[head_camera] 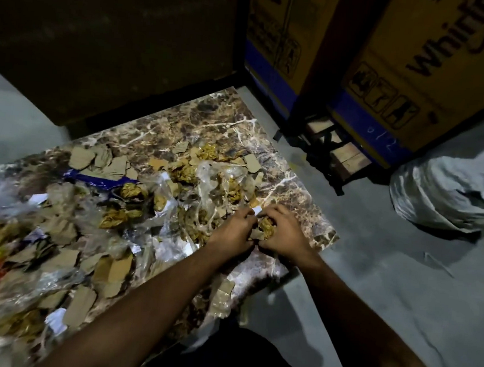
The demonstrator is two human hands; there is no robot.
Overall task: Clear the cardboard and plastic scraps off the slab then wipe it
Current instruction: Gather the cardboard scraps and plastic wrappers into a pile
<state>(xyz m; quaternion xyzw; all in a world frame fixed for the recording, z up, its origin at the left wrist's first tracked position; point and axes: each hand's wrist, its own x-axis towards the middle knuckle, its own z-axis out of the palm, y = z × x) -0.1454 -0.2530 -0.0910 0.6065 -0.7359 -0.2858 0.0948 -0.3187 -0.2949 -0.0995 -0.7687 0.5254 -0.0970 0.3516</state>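
Clearing step, wipe nowhere close. Left hand (233, 230) and right hand (284, 234) curled together, gripping gold wrapper wad (266, 227) at slab (225, 120) 4 o'clock edge. Scraps (70, 238) cover 9 o'clock side. Next: lift handful clear, probably bin it.

Scraps (71, 229) crowd slab (211, 116) (far corner bare); boxes (411, 80) behind.

Cardboard scraps (70, 231) and plastic (215, 179) lie scattered on the slab (230, 120), both hands (260, 230) together near its right edge, boxes (412, 66) standing behind it to the right, a sack (444, 193) on the floor (385, 277) right of it.
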